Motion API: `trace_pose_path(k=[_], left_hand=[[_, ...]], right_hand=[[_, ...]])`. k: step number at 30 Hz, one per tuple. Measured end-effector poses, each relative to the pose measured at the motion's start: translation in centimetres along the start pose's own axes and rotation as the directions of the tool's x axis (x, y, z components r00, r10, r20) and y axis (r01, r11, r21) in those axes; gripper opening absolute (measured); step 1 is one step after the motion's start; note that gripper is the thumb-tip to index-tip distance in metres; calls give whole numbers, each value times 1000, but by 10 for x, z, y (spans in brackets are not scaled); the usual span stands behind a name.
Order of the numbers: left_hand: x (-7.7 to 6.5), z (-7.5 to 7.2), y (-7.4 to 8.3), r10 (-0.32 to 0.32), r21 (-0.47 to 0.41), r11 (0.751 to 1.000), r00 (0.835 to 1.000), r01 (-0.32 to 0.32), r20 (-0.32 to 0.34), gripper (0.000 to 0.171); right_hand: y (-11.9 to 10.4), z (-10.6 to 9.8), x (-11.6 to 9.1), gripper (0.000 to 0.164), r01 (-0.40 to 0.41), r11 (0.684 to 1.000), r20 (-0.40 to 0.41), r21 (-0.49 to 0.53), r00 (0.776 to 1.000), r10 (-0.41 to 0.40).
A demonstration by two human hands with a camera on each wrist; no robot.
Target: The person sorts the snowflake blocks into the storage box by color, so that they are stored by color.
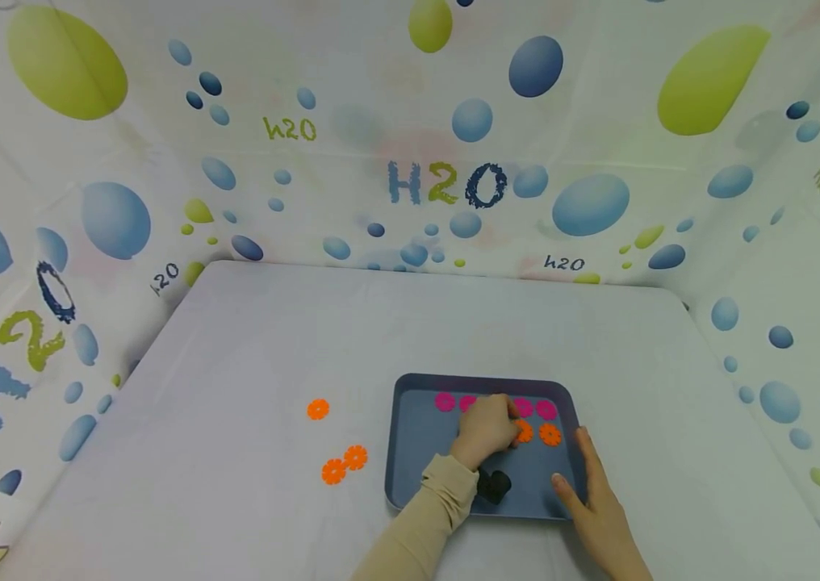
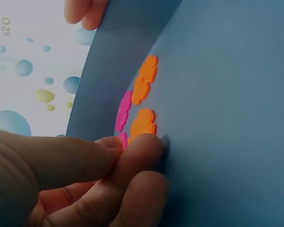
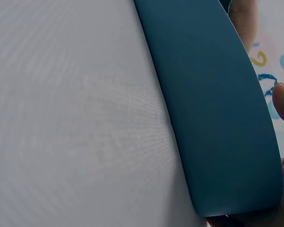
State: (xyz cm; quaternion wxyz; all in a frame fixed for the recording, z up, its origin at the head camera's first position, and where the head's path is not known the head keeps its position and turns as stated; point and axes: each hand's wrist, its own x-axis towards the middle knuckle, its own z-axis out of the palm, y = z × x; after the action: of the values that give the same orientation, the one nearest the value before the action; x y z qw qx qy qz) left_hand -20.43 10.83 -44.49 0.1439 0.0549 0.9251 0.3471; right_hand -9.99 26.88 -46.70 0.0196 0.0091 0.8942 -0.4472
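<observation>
I'm apparently lining up orange flowers (image 1: pixel 550 435) near the far right corner of the tray (image 1: pixel 417 460), left fingers (image 2: pixel 144 147) pinched, on what I can't tell, right fingers (image 1: pixel 594 462) extended beside its edge; next calls for careful spacing.

Left grip (image 1: pixel 487 428) apparently pinching, right grip (image 1: pixel 602 500) spread

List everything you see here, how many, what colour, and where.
Table: one, white, lower middle.
Backdrop: one, white with blue and green print, behind and beside the table.
Tray: one, blue-grey, on the table.
Orange pieces: five visible, orange, three left of the tray, two inside.
Pink pieces: four visible, pink, tray's far side.
Dark object: count unclear, black, by the left sleeve.
Left sleeve: one, beige, over the tray's near edge.
Left hand: one, bare, over the tray.
Right hand: one, bare, at the tray's right edge.
</observation>
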Motion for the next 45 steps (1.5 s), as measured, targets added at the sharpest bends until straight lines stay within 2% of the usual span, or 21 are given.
trace_pose_path(k=[6,11,15,18,23,26,30,34,41,45], left_hand=[[-3,-6,-1,49,-18,999,998,-49,-28,20],[-6,-23,-4,121,-117,985,991,-128,-60,19],[-7,-40,-9,155,-267,951,988,-154,-19,20],[-7,-54,-15,179,-348,923,984,-166,5,22],[-12,-78,-31,217,-419,883,976,-211,-35,25],[-16,-93,-43,218,-419,876,971,-238,-95,25],[-18,-106,-64,177,-391,888,965,-241,-193,23],[-21,-114,-87,94,-371,906,951,-204,-294,23],[-30,-125,-125,-72,-298,953,912,-56,-403,22],[-38,-129,-146,-124,-255,967,888,8,-443,23]], right_hand=[[-1,0,0,79,6,1000,-3,-4,1000,-6],[-2,0,0,80,1,1000,9,-1,1000,-1],[-1,0,0,80,5,1000,10,-4,1000,-5],[0,1,-1,80,10,1000,5,-8,1000,-9],[1,1,-1,79,15,1000,2,-15,1000,-15],[1,0,-1,79,16,1000,4,-14,1000,-16],[1,0,-1,79,20,1000,2,-15,1000,-20],[1,0,0,79,18,1000,2,-21,1000,-18],[1,0,1,79,17,1000,7,-23,1000,-17],[0,1,0,79,18,1000,6,-20,1000,-18]])
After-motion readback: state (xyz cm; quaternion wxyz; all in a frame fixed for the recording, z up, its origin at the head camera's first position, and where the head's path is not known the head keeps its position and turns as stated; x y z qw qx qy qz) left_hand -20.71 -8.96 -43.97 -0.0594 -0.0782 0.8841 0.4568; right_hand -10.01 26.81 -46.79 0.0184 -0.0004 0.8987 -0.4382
